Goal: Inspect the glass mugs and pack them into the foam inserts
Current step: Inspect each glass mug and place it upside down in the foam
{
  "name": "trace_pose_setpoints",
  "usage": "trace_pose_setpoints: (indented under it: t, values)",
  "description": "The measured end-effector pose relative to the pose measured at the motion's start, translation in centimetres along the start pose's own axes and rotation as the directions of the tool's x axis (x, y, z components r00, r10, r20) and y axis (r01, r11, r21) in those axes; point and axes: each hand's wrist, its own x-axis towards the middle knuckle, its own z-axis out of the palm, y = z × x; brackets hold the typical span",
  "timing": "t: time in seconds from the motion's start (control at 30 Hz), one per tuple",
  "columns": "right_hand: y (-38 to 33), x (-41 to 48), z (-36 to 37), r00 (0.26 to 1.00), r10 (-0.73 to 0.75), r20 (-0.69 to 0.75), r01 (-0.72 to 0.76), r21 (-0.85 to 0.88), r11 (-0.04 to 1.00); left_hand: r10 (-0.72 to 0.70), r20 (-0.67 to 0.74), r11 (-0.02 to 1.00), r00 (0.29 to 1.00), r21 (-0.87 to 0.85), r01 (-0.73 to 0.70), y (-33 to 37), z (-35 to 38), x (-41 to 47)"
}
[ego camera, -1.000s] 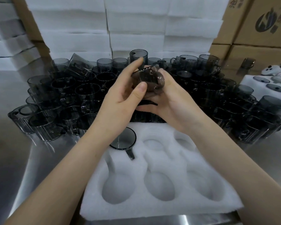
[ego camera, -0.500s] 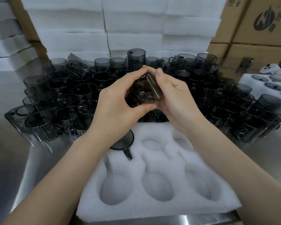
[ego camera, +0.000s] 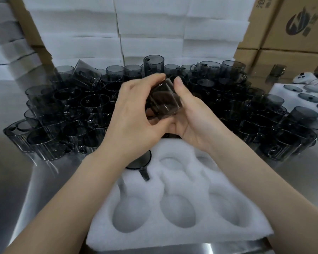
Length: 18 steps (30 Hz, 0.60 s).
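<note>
Two hands share one smoky glass mug point(ego camera: 163, 101), raised in the air over the far edge of the foam insert point(ego camera: 173, 233) and in front of the crowd of loose mugs point(ego camera: 66, 107). The mug lies tilted between the palms. The left hand point(ego camera: 134, 114) curls round it from the left, fingers arched over the top and thumb tucked along the near side. The right hand point(ego camera: 191, 123) cradles it from the right and below, thumb standing up against its upper edge. Its handle is not clear from here; it may be hidden behind the left fingers.

The foam insert sits on the steel table point(ego camera: 11, 180) just below the forearms, with two rows of three round cavities. The far-left cavity holds a packed mug point(ego camera: 140, 162), partly covered by the left wrist, its handle lying in the slot that points toward the person. The other five cavities show bare white foam.

The loose mugs stand rim-up in a dense band across the table beyond the insert, a few tipped or stacked on others. Behind them rise stacks of white foam sheets point(ego camera: 154, 33), and cardboard boxes point(ego camera: 292, 24) stand at the far right. A second insert point(ego camera: 279, 92) at the right edge is filled with mugs.
</note>
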Motion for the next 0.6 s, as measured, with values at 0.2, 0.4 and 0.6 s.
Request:
trace_pose_setpoints:
  t: [0.2, 0.4, 0.6]
  values:
    - [0.2, 0.1, -0.2, 0.992, -0.089, -0.091, 0.082, -0.080, 0.993, -0.043, -0.002, 0.999, 0.999, -0.026, 0.043, 0.5, -0.2, 0.0]
    - [-0.5, 0.0, -0.6, 0.997, -0.014, -0.078, 0.022, 0.113, 0.993, 0.057, 0.027, 0.983, 0.998, -0.179, -0.051, 0.3, -0.5, -0.2]
    - [-0.7, -0.2, -1.0, 0.938, 0.179, 0.297, -0.244, 0.200, 0.949, 0.080, 0.046, 0.953, 0.996, -0.295, -0.063, 0.2, -0.4, -0.2]
